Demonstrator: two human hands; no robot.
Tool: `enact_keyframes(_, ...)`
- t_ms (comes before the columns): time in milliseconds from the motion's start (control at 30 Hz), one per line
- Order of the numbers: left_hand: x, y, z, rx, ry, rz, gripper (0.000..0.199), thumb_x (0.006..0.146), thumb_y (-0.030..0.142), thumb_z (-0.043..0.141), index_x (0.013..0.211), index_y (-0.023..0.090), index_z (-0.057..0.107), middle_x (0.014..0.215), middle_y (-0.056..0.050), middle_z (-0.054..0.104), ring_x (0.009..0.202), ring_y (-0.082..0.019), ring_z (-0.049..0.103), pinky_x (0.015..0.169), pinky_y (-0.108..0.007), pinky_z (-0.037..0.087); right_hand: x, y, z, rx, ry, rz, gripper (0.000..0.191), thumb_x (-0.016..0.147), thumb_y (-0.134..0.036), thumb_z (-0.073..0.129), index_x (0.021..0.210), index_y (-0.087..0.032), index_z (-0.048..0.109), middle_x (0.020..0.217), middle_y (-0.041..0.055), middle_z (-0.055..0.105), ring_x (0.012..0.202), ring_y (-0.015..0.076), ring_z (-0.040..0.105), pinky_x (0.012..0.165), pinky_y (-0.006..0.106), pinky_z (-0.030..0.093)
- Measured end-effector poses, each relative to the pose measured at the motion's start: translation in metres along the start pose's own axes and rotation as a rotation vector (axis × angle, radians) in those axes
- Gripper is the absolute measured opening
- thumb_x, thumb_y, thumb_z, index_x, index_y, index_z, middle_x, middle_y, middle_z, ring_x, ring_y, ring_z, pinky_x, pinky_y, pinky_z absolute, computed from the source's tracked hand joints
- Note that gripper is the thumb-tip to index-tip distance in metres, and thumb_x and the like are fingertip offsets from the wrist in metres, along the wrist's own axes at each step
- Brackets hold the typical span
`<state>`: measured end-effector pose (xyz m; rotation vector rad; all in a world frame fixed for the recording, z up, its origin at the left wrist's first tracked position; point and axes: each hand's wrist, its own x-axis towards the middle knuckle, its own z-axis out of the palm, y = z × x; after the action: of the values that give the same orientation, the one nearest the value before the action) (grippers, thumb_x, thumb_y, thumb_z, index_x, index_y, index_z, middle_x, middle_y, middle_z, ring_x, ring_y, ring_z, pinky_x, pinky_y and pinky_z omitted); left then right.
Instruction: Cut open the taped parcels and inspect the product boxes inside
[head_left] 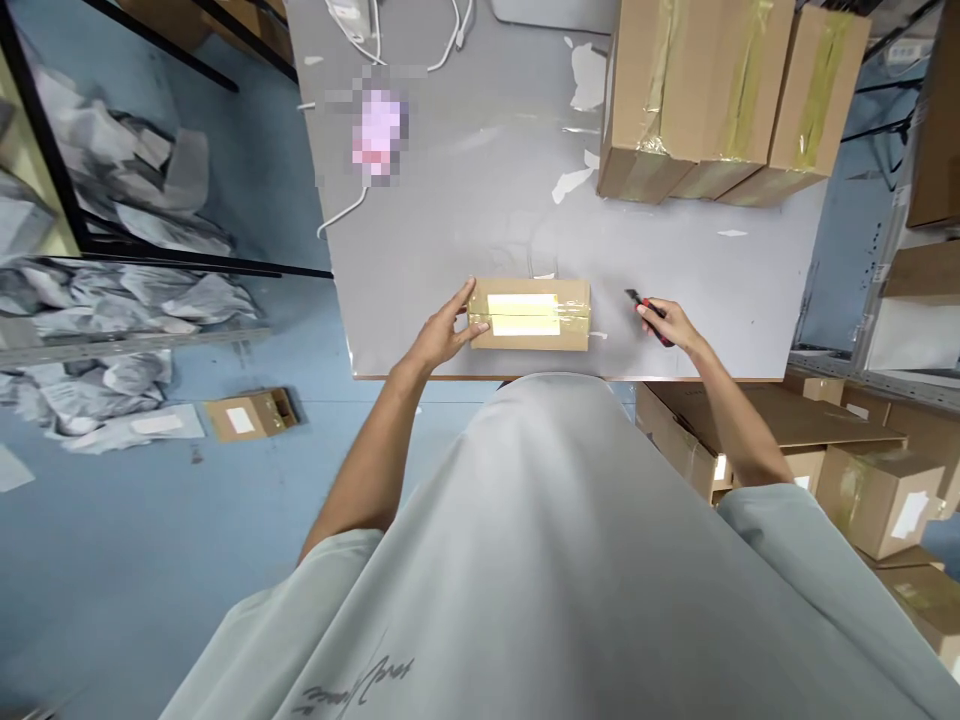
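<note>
A small cardboard box (530,343) with a pale label and shiny tape lies lengthwise near the table's front edge. My left hand (444,330) grips its left end, with the thumb on the front side and fingers at the back corner. To the right of the box, my right hand (673,325) is closed around a black and red cutter (649,311), whose tip points up and left. The cutter is apart from the box, just above the tabletop.
On the grey table (465,220), large taped boxes (697,90) stand at the back right. A pixelated pink item (381,125) and white cables lie at the back left. More boxes (877,490) are stacked below right; grey bags (135,300) fill shelves at left.
</note>
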<state>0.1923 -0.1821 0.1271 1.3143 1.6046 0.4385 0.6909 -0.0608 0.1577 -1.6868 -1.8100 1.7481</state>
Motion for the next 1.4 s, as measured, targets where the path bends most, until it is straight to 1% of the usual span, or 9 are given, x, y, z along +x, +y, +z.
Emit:
enact_keyframes(167, -0.001, -0.024, -0.025, -0.069, 0.027, -0.086, 0.122, 0.085, 0.071, 0.087, 0.186, 0.026, 0.035, 0.173, -0.02, 0.061, 0.137, -0.036, 0.075, 0.122, -0.055, 0.06, 0.019, 0.001, 0.091, 0.444, 0.35, 0.17, 0.067, 0.086, -0.083, 0.082, 0.109, -0.021, 0.069, 0.096, -0.0005, 0.079, 0.059, 0.0097, 0.058, 0.056, 0.024, 0.048)
enact_keyframes(333, -0.004, -0.041, -0.043, -0.145, 0.098, -0.131, 0.124, 0.074, 0.067, 0.097, 0.18, 0.022, 0.048, 0.154, -0.021, 0.073, 0.107, -0.028, 0.078, 0.105, -0.051, 0.068, 0.025, -0.035, 0.16, 0.579, 0.385, 0.154, 0.057, 0.091, -0.08, 0.078, 0.094, -0.025, 0.065, 0.068, -0.0083, 0.06, 0.059, 0.0124, 0.059, 0.058, 0.024, 0.049)
enact_keyframes(567, -0.002, -0.052, -0.012, -0.322, 0.167, -0.161, 0.102, 0.081, 0.047, 0.091, 0.173, 0.022, 0.056, 0.142, -0.016, 0.075, 0.1, -0.023, 0.074, 0.105, -0.051, 0.069, 0.022, -0.073, 0.13, 0.414, 0.387, 0.003, 0.054, 0.086, -0.074, 0.09, 0.089, -0.025, 0.067, 0.065, -0.0077, 0.057, 0.059, 0.0137, 0.057, 0.058, 0.027, 0.053)
enact_keyframes(767, 0.026, -0.044, 0.047, -0.5, 0.145, -0.184, 0.094, 0.089, 0.036, 0.078, 0.177, 0.022, 0.048, 0.149, -0.02, 0.072, 0.113, -0.026, 0.077, 0.107, -0.053, 0.068, 0.033, -0.098, 0.097, 0.21, 0.392, -0.09, 0.064, 0.081, -0.08, 0.089, 0.102, -0.022, 0.073, 0.075, -0.0057, 0.055, 0.062, 0.0148, 0.053, 0.058, 0.029, 0.05)
enact_keyframes(900, 0.039, -0.038, 0.06, -0.38, 0.097, -0.111, 0.086, 0.089, 0.039, 0.081, 0.169, 0.017, 0.058, 0.148, -0.022, 0.075, 0.134, -0.036, 0.073, 0.119, -0.059, 0.06, 0.012, -0.105, 0.099, 0.065, 0.474, -0.086, 0.067, 0.085, -0.085, 0.082, 0.106, -0.022, 0.074, 0.082, -0.0024, 0.062, 0.074, 0.0176, 0.057, 0.067, 0.03, 0.051)
enact_keyframes(1033, 0.034, -0.023, 0.044, -0.215, 0.154, 0.054, 0.066, 0.088, 0.051, 0.086, 0.147, 0.021, 0.077, 0.157, -0.019, 0.071, 0.155, -0.041, 0.062, 0.136, -0.061, 0.046, -0.016, -0.11, 0.113, -0.026, 0.556, -0.044, 0.064, 0.091, -0.086, 0.074, 0.099, -0.023, 0.071, 0.079, -0.0036, 0.059, 0.076, 0.0183, 0.056, 0.071, 0.03, 0.05)
enact_keyframes(1133, 0.025, 0.005, 0.019, -0.291, 0.227, 0.209, 0.061, 0.101, 0.061, 0.075, 0.15, 0.025, 0.075, 0.165, -0.016, 0.067, 0.157, -0.035, 0.062, 0.133, -0.055, 0.05, -0.024, -0.118, 0.129, -0.053, 0.605, -0.039, 0.064, 0.096, -0.086, 0.069, 0.098, -0.022, 0.07, 0.078, -0.0035, 0.06, 0.076, 0.0185, 0.055, 0.073, 0.03, 0.049)
enact_keyframes(1267, 0.024, 0.05, -0.016, -0.364, 0.259, 0.286, 0.058, 0.11, 0.067, 0.065, 0.148, 0.025, 0.077, 0.155, -0.013, 0.073, 0.149, -0.031, 0.068, 0.124, -0.045, 0.059, -0.019, -0.134, 0.145, -0.13, 0.596, -0.051, 0.061, 0.1, -0.084, 0.068, 0.092, -0.024, 0.067, 0.078, -0.0019, 0.062, 0.078, 0.0195, 0.054, 0.077, 0.03, 0.048)
enact_keyframes(1400, 0.038, 0.07, -0.034, -0.321, 0.235, 0.26, 0.039, 0.105, 0.052, 0.075, 0.128, 0.021, 0.084, 0.133, -0.012, 0.082, 0.122, -0.026, 0.079, 0.106, -0.038, 0.066, -0.01, -0.146, 0.138, -0.236, 0.575, -0.078, 0.056, 0.106, -0.078, 0.067, 0.099, -0.022, 0.074, 0.094, 0.0051, 0.073, 0.089, 0.024, 0.064, 0.087, 0.033, 0.052)
